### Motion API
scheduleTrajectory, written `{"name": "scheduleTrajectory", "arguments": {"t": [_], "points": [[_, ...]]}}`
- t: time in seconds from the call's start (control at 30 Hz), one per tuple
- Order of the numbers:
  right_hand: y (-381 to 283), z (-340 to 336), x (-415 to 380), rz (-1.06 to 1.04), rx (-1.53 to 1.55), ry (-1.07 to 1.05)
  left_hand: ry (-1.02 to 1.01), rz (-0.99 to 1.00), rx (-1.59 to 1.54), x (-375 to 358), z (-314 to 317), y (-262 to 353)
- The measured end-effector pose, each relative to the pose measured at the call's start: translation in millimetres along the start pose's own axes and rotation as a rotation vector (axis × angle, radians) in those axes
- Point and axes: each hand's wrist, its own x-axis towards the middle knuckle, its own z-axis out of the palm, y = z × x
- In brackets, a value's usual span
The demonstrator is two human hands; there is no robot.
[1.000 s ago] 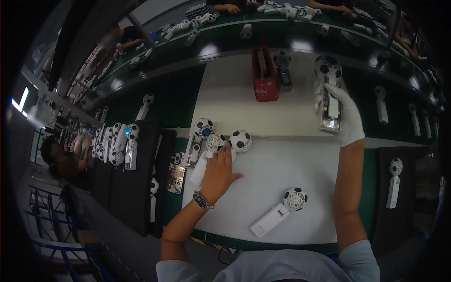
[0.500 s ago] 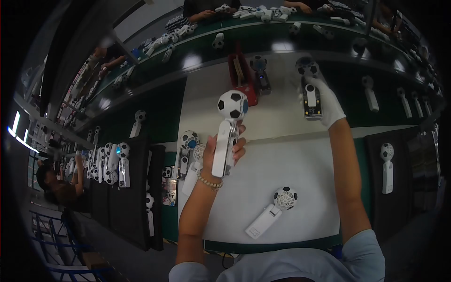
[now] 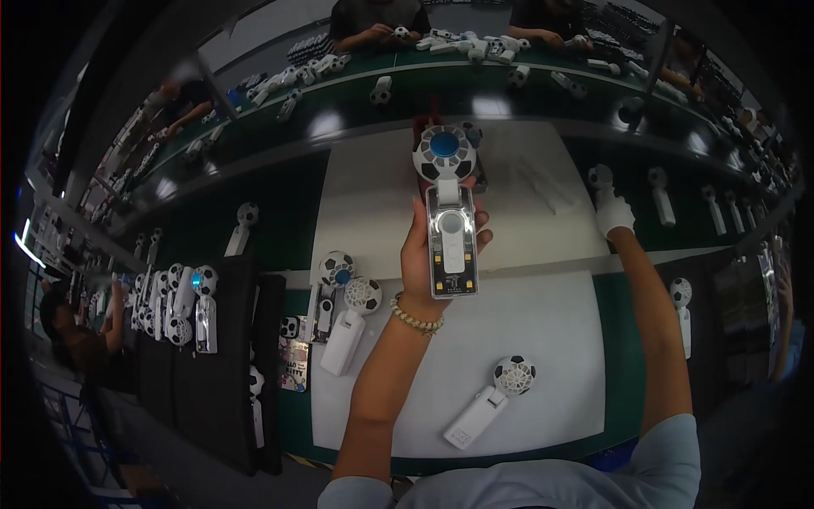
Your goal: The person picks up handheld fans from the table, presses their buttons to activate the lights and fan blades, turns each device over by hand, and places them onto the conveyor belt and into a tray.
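My bare left hand [image 3: 415, 263], with a beaded bracelet at the wrist, is wrapped round a handheld fan [image 3: 453, 246]. Its head looks like a black-and-white football with a blue centre, and its clear-fronted handle faces me. Far to the right, my gloved right hand [image 3: 616, 219] is closed over the handle of another football fan [image 3: 600, 176] on the green surface; that handle is mostly hidden. A white-backed fan [image 3: 477, 417] lies on the white mat [image 3: 560, 331] before me. At the mat's left, one fan [image 3: 342, 341] lies beside another with a blue centre [image 3: 337, 270].
A red holder [image 3: 420, 127] stands partly hidden behind the held fan. Black foam trays flank me, the left one [image 3: 186, 399] carrying several fans. A phone in a patterned case [image 3: 294, 365] lies left of the mat. Across the conveyor [image 3: 339, 102], co-workers handle more fans.
My left hand has turned its fan from its white side to its clear front. My right hand has carried its fan rightward off the pale mat to the green surface.
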Motion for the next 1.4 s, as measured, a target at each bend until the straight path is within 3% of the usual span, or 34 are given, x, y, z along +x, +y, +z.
{"name": "scheduleTrajectory", "arguments": {"t": [0.1,0.17,0.23,0.3,0.37,0.43,0.5,0.57,0.6,0.67,0.73,0.8,0.87,0.9,0.93,0.97,1.0,1.03,1.13,1.27,1.33,1.37,1.4], "points": [[-10.6,-8.3,-2.3,-0.035,-0.132,-0.011,-0.052,0.062,0.084,-1.3,-2.1,7.9],[-42.6,-34.9,-29.7,-0.153,0.151,0.051,-0.045,0.103,0.133,-3.3,0.1,12.6],[-62.7,-48.1,-52.7,-0.893,-0.46,0.252,-0.04,0.122,0.185,-4.7,3.9,14.7],[-97.3,-84.4,-115.3,-0.505,1.067,-0.514,-0.064,0.193,0.224,-7.1,7.4,14.6],[-112.4,-97.1,-155.4,-0.704,1.321,-0.876,-0.064,0.193,0.245,-9.6,11.3,14.9],[-132.0,-97.8,-187.9,-0.683,1.393,-0.87,-0.016,0.247,0.502,-12.0,13.0,15.0],[-147.3,-97.6,-201.4,-0.66,1.454,-0.857,-0.027,0.206,0.53,-12.3,12.1,18.6],[-155.6,-98.1,-206.0,-0.664,1.78,-1.047,-0.071,0.183,0.73,-10.1,17.1,31.1],[-157.8,-99.0,-208.5,-0.661,1.781,-1.042,-0.074,0.18,0.727,-9.3,15.3,40.9],[-160.7,-100.7,-215.2,-0.63,1.998,-1.054,-0.189,0.051,1.095,-6.1,9.5,62.3],[-160.3,-88.3,-215.0,-0.568,2.113,-1.129,-0.16,0.037,1.108,6.4,-9.4,85.5],[-161.6,-84.1,-214.2,-0.45,2.263,-1.187,0.213,-0.045,1.837,20.7,-44.5,130.9],[-163.1,-83.6,-209.8,-0.412,2.312,-1.124,0.56,-0.088,2.614,12.5,-143.6,200.2],[-161.6,-83.8,-207.8,-0.386,2.348,-1.055,0.758,-0.412,2.744,1.4,-160.7,231.7],[-158.8,-84.5,-205.8,-0.429,2.303,-0.976,1.003,-0.484,2.972,-15.1,-160.6,239.3],[-156.1,-84.6,-203.4,-0.43,2.306,-0.954,1.201,-0.743,2.892,-24.1,-158.6,250.4],[-153.9,-83.5,-201.8,-0.449,2.302,-0.95,1.178,-0.733,2.901,-42.2,-216.3,307.9],[-152.3,-82.3,-200.2,-0.467,2.296,-0.95,1.11,-1.044,2.77,-50.8,-271.7,341.6],[-149.2,-81.6,-197.7,-0.508,2.266,-0.861,1.182,-0.994,2.568,-40.1,-272.4,345.0],[-141.2,-89.4,-198.4,-0.529,2.24,-0.84,1.292,-0.895,2.682,-44.1,-262.9,327.4],[-136.2,-91.2,-197.3,-0.57,2.232,-0.816,1.313,-0.704,2.743,-44.5,-239.0,301.4],[-133.5,-92.1,-196.9,-0.572,2.24,-0.82,1.318,-0.703,2.751,-43.3,-239.7,295.8],[-131.7,-92.9,-196.0,-0.542,2.244,-0.828,1.235,-0.601,2.724,-42.5,-239.8,293.3]]}}
